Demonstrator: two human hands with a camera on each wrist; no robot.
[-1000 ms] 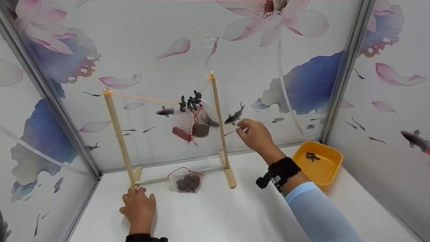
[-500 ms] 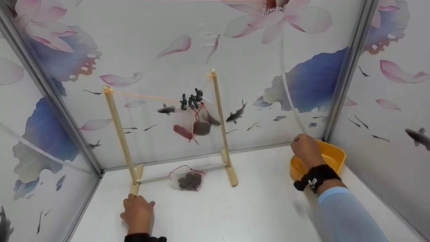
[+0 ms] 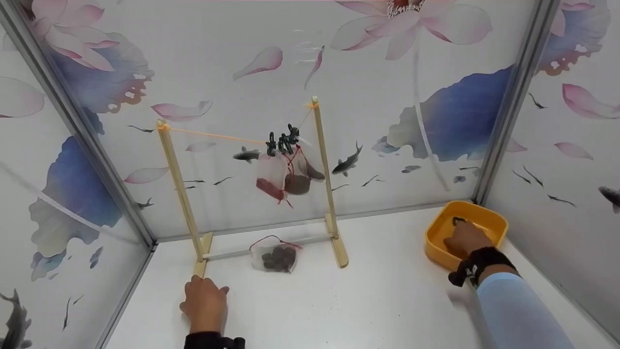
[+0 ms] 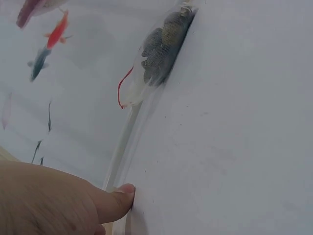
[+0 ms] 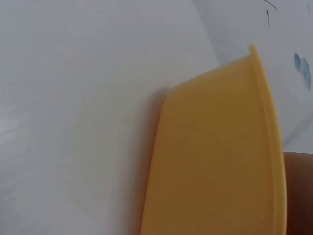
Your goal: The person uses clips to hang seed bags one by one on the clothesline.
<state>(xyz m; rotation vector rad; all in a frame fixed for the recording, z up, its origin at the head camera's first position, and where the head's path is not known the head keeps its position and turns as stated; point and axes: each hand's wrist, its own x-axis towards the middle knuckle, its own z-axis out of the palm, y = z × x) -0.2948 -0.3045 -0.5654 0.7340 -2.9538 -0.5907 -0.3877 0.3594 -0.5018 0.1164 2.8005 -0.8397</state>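
Observation:
My left hand (image 3: pixel 206 303) grips the near end of the left foot of a wooden stand (image 3: pixel 180 194); its thumb (image 4: pixel 117 200) lies along that foot in the left wrist view. My right hand (image 3: pixel 467 237) reaches down inside a yellow tray (image 3: pixel 438 257), fingers beside a dark green clip (image 3: pixel 457 221). The tray wall hides those fingers in the right wrist view. An orange cord (image 3: pixel 213 135) runs between the stand's posts. Dark green clips (image 3: pixel 289 138) hold several sheer drawstring bags (image 3: pixel 271 169) on it. Another sheer bag (image 3: pixel 277 258), filled with dark lumps, lies on the table.
A pale rod (image 3: pixel 227 254) joins the stand's feet low down, just behind the lying bag. Printed panels enclose the white table (image 3: pixel 368 291) at the back and sides. Metal posts (image 3: pixel 508 102) mark the corners.
My right hand has moved from beside the stand's right post, rightward and down into the yellow tray. My left hand has slid slightly nearer along the stand's foot. The hanging bags stay clipped.

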